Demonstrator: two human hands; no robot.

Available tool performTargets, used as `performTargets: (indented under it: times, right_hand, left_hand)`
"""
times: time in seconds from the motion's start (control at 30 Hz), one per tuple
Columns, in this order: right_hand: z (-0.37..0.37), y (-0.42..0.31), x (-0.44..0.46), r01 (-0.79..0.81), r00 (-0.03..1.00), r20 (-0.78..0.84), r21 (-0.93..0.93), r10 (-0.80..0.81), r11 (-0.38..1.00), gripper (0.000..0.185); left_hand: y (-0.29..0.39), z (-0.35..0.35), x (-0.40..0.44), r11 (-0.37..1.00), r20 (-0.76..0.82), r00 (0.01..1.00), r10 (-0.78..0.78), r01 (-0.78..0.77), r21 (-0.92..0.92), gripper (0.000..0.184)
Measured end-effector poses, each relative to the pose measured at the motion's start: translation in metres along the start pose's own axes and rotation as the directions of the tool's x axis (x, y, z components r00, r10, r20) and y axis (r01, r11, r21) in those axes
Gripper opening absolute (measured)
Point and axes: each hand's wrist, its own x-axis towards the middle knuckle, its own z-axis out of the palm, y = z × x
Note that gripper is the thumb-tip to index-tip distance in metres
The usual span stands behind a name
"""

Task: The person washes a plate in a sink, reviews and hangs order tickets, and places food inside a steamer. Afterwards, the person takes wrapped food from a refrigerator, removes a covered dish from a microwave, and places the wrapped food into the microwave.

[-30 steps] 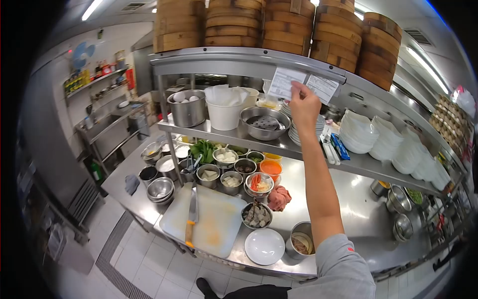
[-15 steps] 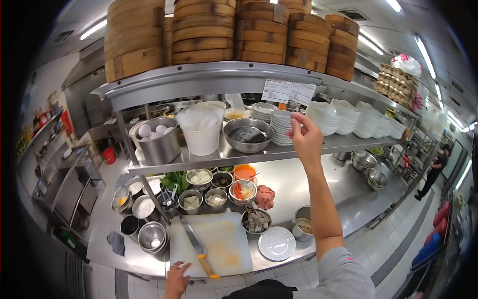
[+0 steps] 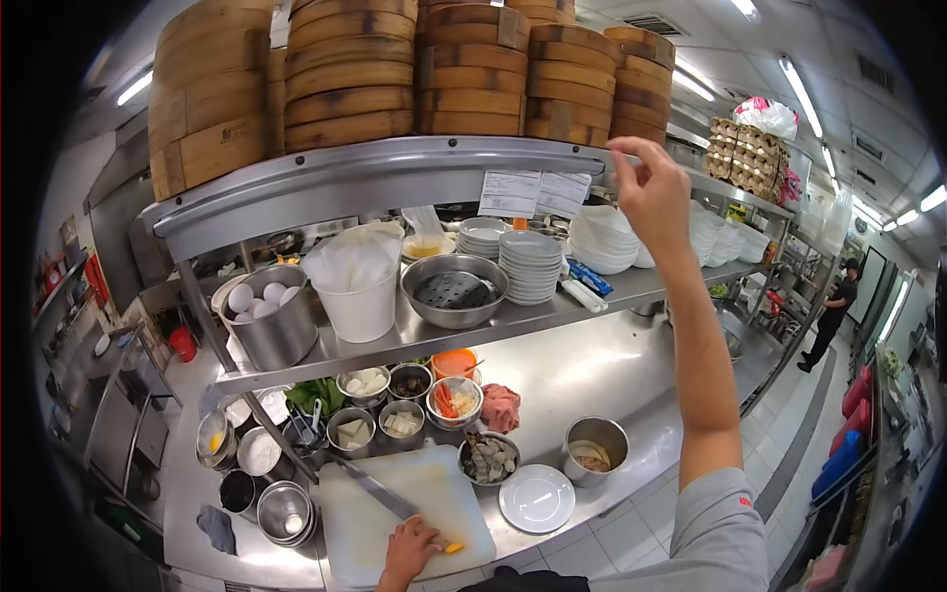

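My right hand (image 3: pixel 651 192) is raised at the upper shelf's front edge, right of two printed paper slips (image 3: pixel 538 192). Its fingers are bent, with a small gap between thumb and forefinger, and nothing shows in them. Low at the front, my left hand (image 3: pixel 409 553) is closed over the handle of a large knife (image 3: pixel 380 490). The knife lies on a white cutting board (image 3: pixel 345 533), its yellow handle end showing past my fingers. To the right of the board are a steel bowl of dark grey pieces (image 3: pixel 490 458) and a white plate (image 3: pixel 537 498).
Bamboo steamers (image 3: pixel 473 69) are stacked on the upper shelf. Below stand a pot of eggs (image 3: pixel 271 331), a white bucket (image 3: pixel 353 306), a steel bowl (image 3: pixel 454 316) and stacked plates (image 3: pixel 531 266). Ingredient bowls (image 3: pixel 402 422) crowd the counter. A person (image 3: pixel 837 311) stands far right.
My right hand has risen from near the stacked plates to the upper shelf's edge. My left hand has moved from the board's front edge onto the knife handle. The view has shifted.
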Motion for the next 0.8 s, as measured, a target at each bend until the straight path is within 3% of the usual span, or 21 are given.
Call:
performTargets:
  times: [0.07, 0.13, 0.33, 0.47, 0.57, 0.67, 0.73, 0.77, 0.8]
  right_hand:
    - [0.002, 0.002, 0.016, 0.021, 1.0, -0.017, 0.004, -0.021, 1.0, 0.012]
    - [0.004, 0.005, 0.029, 0.041, 0.999, -0.016, 0.019, -0.041, 0.999, 0.014]
    - [0.015, 0.019, 0.045, 0.094, 0.996, -0.012, 0.059, -0.094, 0.994, 0.014]
    - [0.027, 0.032, 0.058, 0.184, 0.983, -0.021, 0.077, -0.183, 0.98, 0.018]
    - [0.03, 0.04, 0.074, 0.213, 0.977, -0.011, 0.01, -0.213, 0.977, 0.024]
    - [0.035, 0.051, 0.091, 0.27, 0.96, -0.063, -0.068, -0.274, 0.961, 0.029]
    - [0.038, 0.055, 0.104, 0.305, 0.945, -0.098, -0.079, -0.312, 0.949, 0.031]
    - [0.039, 0.055, 0.11, 0.341, 0.926, -0.133, -0.1, -0.352, 0.935, 0.033]
    - [0.039, 0.055, 0.116, 0.334, 0.927, -0.13, -0.138, -0.352, 0.932, 0.035]
  left_hand:
    - [0.014, -0.001, 0.014, 1.0, -0.057, 0.998, -0.02, 0.02, -0.001, 0.037]
    - [0.025, -0.006, 0.026, 0.986, -0.016, 0.999, -0.027, 0.03, 0.164, 0.038]
    - [0.019, -0.012, 0.041, 0.989, 0.138, 0.99, 0.04, -0.059, 0.133, 0.04]
    - [0.034, -0.022, 0.044, 0.987, 0.142, 0.988, 0.062, -0.082, 0.139, 0.037]
    - [0.065, -0.032, 0.052, 0.991, 0.1, 0.993, 0.057, -0.069, 0.118, 0.031]
    - [0.081, -0.031, 0.06, 0.999, -0.029, 1.0, -0.003, 0.004, 0.041, 0.035]
    - [0.083, -0.031, 0.076, 0.992, -0.166, 0.978, -0.126, 0.129, 0.009, 0.035]
    - [0.077, -0.024, 0.082, 0.991, -0.165, 0.978, -0.13, 0.133, 0.009, 0.035]
    - [0.066, -0.015, 0.091, 0.99, -0.26, 0.957, -0.126, 0.137, 0.025, 0.035]
